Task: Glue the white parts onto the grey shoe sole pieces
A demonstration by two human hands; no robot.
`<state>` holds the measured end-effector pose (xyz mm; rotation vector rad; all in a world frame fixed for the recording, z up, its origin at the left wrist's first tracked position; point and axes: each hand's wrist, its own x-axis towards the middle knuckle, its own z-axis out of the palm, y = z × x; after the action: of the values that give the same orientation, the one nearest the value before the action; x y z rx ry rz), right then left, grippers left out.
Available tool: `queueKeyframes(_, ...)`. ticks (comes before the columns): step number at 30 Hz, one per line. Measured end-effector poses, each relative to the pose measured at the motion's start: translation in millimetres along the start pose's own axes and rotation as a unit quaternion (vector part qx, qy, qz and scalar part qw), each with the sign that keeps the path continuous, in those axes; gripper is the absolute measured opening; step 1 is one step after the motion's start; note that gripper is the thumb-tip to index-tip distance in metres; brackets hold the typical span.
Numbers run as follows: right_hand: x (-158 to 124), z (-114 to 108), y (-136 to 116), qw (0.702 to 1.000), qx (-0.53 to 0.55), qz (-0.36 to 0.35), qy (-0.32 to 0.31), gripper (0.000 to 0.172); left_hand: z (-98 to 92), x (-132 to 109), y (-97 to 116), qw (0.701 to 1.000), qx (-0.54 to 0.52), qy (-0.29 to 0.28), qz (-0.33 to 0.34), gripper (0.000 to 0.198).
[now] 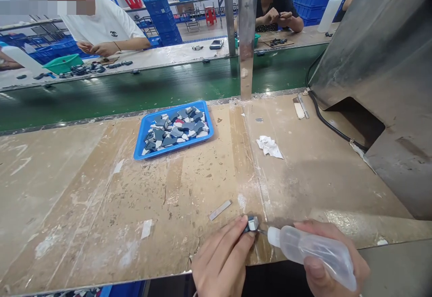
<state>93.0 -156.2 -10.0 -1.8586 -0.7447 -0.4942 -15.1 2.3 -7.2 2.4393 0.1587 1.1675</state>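
My left hand [222,261] pinches a small grey-and-white part [252,223] at the near edge of the worn workbench [101,207]. My right hand [332,256] is wrapped round a clear plastic squeeze bottle [312,249] lying almost level, and its thin nozzle tip touches the part. A blue tray [140,152] farther back on the bench holds several similar grey, white and dark parts.
A crumpled white tissue [269,146] lies right of the tray. A metal strip [220,209] lies near my hands. A big grey metal machine housing [381,63] with a black cable [329,123] fills the right. A green conveyor belt [151,87] runs behind; two people work across it.
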Motion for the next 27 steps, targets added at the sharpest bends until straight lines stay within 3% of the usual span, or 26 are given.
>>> queueKeyframes(4,-12,0,7,1.0,0.021,-0.005,0.001,0.034,-0.3,2,0,1.0,0.005,-0.01,0.006,0.023)
queueKeyframes(7,-22,-1,17,0.994,0.078,0.065,0.032,0.037,1.5,2,0,1.0,0.004,-0.001,0.008,0.026)
queueKeyframes(10,-27,-1,27,0.969,0.175,0.154,0.079,0.04,3.6,1,0,1.0,0.0,0.018,-0.001,0.031)
queueKeyframes(12,-26,0,29,0.959,0.207,0.174,0.085,0.04,2.5,1,1,1.0,-0.002,0.015,0.012,0.029)
queueKeyframes(16,-22,5,24,0.97,0.178,0.132,0.096,0.037,-5.9,-2,3,0.998,-0.03,-0.041,0.042,0.021)
queueKeyframes(20,-17,7,18,0.979,0.149,0.095,0.097,0.033,-14.4,-1,6,0.994,-0.037,-0.096,0.023,0.02)
queueKeyframes(27,-13,9,15,0.979,0.142,0.098,0.111,0.033,-20.1,32,4,0.982,0.001,-0.157,0.103,0.016)
